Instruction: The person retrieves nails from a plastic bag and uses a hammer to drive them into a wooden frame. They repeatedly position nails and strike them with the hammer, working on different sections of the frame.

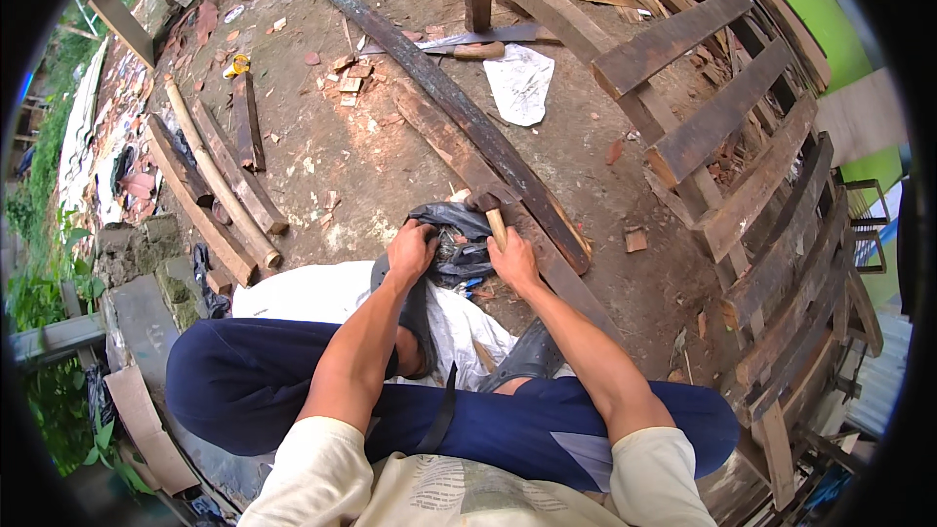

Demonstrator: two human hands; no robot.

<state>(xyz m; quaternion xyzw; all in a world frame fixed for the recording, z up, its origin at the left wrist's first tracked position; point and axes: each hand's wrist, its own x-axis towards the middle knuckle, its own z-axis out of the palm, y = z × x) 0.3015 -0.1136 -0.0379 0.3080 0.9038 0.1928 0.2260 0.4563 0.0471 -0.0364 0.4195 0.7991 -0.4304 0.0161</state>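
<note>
My right hand (514, 260) is closed around the wooden handle of a hammer (498, 227). The hammer's dark head points away from me, over the edge of a long brown plank (556, 268). Between my feet sits a crumpled black plastic bag (451, 218), its mouth spread. Inside it lie thin metal pieces that look like nails (448, 246), too small to tell for certain. Curled fingers of my left hand (412, 252) grip the bag's left rim. White sacking (452, 317) lies beneath the bag and between my dark shoes.
A long dark beam (429, 68) lies beside the plank. Beyond it are a handsaw (478, 49) and a white plastic scrap (519, 85). Wooden lengths (217, 176) lie at left. A slatted timber frame (712, 137) fills the right side. Wood offcuts (351, 84) are scattered on the dirt.
</note>
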